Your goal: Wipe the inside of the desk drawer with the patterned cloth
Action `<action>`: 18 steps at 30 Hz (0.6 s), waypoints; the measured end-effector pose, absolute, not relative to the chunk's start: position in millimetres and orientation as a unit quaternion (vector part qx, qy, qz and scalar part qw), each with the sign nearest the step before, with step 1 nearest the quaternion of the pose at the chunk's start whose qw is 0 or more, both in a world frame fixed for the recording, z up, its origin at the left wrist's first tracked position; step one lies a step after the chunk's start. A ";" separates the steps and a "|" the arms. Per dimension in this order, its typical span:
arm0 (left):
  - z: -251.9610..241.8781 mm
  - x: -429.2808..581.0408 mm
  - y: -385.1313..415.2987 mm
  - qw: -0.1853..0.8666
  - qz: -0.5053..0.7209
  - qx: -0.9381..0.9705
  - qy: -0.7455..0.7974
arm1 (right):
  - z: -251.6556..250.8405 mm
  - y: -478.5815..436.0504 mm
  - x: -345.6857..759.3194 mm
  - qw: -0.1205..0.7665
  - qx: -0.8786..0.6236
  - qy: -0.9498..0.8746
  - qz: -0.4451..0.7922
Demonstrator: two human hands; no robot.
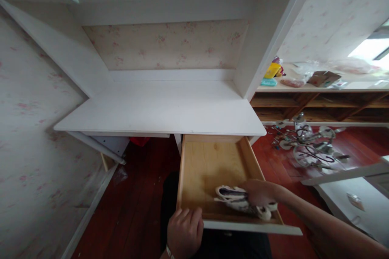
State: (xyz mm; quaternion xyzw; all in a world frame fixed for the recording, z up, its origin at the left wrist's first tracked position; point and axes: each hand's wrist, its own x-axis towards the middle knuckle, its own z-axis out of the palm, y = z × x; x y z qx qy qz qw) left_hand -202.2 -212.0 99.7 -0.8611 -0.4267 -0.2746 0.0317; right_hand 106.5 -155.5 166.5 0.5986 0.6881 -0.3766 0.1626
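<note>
A white desk (pixel 161 109) has its right-hand wooden drawer (pixel 209 166) pulled out toward me. My left hand (pixel 184 230) curls over the drawer's front edge at its left corner. Inside the drawer, near the front right, my right hand (pixel 258 192) presses down on a bunched white cloth with dark stripes (pixel 235 202). Its fingers are closed on the cloth. The rest of the drawer floor shows bare wood.
Dark red floorboards (pixel 136 206) run under the desk. A metal chandelier (pixel 310 145) lies on the floor at right, below a wooden shelf (pixel 319 101) with a yellow box, a cardboard box and bags. A white panel (pixel 346 194) sits at lower right.
</note>
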 end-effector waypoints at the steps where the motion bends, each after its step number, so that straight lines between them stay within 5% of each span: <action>1: 100.3 -202.2 -212.0 0.032 -0.275 -0.862 -0.425 | 168.5 -150.6 100.1 0.143 0.588 0.687 -0.402; 7: 102.5 -204.3 -213.6 0.041 -0.294 -0.857 -0.420 | 154.0 -120.2 21.5 0.072 0.547 0.628 -0.550; 12: 104.0 -207.0 -211.5 0.045 -0.322 -0.860 -0.393 | 122.4 -113.1 -55.8 -0.060 0.577 0.389 -0.716; 18: 100.1 -204.0 -209.8 0.068 -0.368 -0.838 -0.397 | 102.2 -92.9 -76.0 -0.176 0.560 0.263 -0.766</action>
